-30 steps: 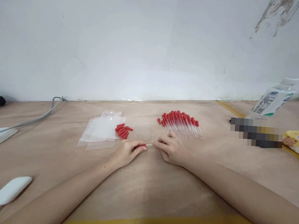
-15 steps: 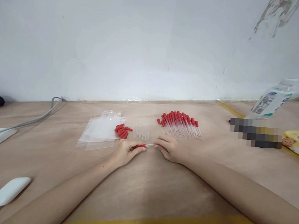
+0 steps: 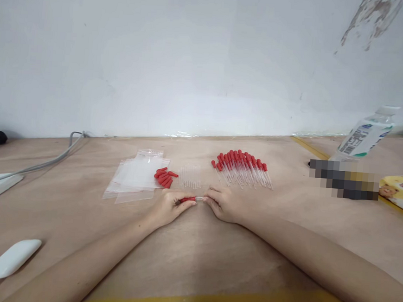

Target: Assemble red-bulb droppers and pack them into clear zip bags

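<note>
- Worktop (image 3: 193, 252): everything lies on it.
- Bags (image 3: 133, 171): overlapped, left; a brushing sleeve or wrist could slide them.
- Droppers (image 3: 241, 166): fanned beyond the right hand (image 3: 227, 205); a knuckle pushed forward could scatter them.
- Left hand (image 3: 171, 207): fingers pinching the held bulb (image 3: 188, 199); too hard a squeeze might pinch its mouth narrow.
- Bare tubes (image 3: 190, 175): rowed past the hands; a nudge could roll them.
- Loose bulbs (image 3: 164, 178): heaped against the bags.
- Held tube (image 3: 199, 199): between both hands, right fingers pinching it; skewed pressure might bend or snap it.
</note>
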`<state>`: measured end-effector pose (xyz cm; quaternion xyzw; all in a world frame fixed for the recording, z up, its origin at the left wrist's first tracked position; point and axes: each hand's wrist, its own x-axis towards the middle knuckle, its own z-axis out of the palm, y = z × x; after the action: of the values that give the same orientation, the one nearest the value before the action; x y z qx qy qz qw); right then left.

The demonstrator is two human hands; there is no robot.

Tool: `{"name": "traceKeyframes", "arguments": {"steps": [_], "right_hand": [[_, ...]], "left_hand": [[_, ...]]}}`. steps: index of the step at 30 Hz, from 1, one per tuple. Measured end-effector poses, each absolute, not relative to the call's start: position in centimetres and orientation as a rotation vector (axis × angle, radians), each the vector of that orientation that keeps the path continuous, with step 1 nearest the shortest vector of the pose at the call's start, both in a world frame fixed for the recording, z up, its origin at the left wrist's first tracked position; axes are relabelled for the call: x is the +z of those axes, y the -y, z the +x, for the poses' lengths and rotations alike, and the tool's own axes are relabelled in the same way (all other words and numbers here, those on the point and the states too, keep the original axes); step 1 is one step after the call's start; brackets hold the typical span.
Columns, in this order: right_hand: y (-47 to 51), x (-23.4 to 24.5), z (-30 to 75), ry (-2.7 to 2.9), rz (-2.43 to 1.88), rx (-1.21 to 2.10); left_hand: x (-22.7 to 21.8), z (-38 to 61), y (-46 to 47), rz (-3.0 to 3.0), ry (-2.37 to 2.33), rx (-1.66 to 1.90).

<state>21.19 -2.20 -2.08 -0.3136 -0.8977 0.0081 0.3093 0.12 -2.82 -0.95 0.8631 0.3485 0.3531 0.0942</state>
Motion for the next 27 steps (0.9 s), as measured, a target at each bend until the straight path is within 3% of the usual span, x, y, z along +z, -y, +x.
{"name": "traceKeyframes", "arguments": {"steps": [11,15,22,27], "right_hand": [[3.0,2.5,22.1,2.633,-0.923,0.079],[1.7,3.6,24.0,2.499,-1.208,0.251],[-2.2,3.4,23.8,1.992,-1.813,0.231],[-3.5,2.7,22.3,1.916,-2.025,0.103]], "left_hand": [[-1.0,0.1,2.8,2.563,-1.042,1.082],[-1.3,-0.2,2.8,2.538,-1.138,1.191],[0.2,0.1,3.3,2.666,-0.768,0.724],[0.3,0.1,3.2,2.642,-0.748,0.646]]}}
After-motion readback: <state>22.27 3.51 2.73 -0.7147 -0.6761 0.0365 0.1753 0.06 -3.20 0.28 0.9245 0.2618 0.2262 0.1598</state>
